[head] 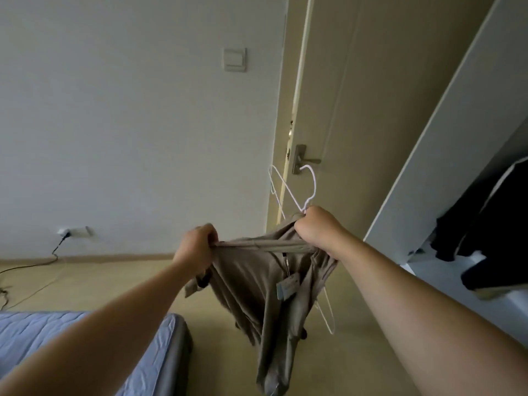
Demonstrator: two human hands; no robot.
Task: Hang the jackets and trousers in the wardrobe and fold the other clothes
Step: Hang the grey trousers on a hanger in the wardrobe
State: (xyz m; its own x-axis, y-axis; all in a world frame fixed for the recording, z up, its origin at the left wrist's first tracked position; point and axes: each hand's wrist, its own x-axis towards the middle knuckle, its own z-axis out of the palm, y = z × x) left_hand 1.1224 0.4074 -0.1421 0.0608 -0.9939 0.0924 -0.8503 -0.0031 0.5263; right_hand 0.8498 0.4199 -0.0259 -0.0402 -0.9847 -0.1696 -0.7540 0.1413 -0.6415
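Note:
Taupe trousers (257, 287) hang in the air between my hands, with a paper tag dangling from the waist. My left hand (197, 245) grips the left end of the stretched waistband. My right hand (315, 228) grips the right end together with a white wire hanger (310, 184), whose hook sticks up above my fist. The lower part of the hanger shows beside the trousers on the right. At the right edge stands the open wardrobe (445, 132), with a dark garment (480, 218) hanging inside it.
A bed with a blue sheet (85, 338) lies at the lower left. A beige door (343, 110) with a metal handle stands straight ahead. A wall socket with a black cable (61, 238) is at the left, the cable trailing on the floor.

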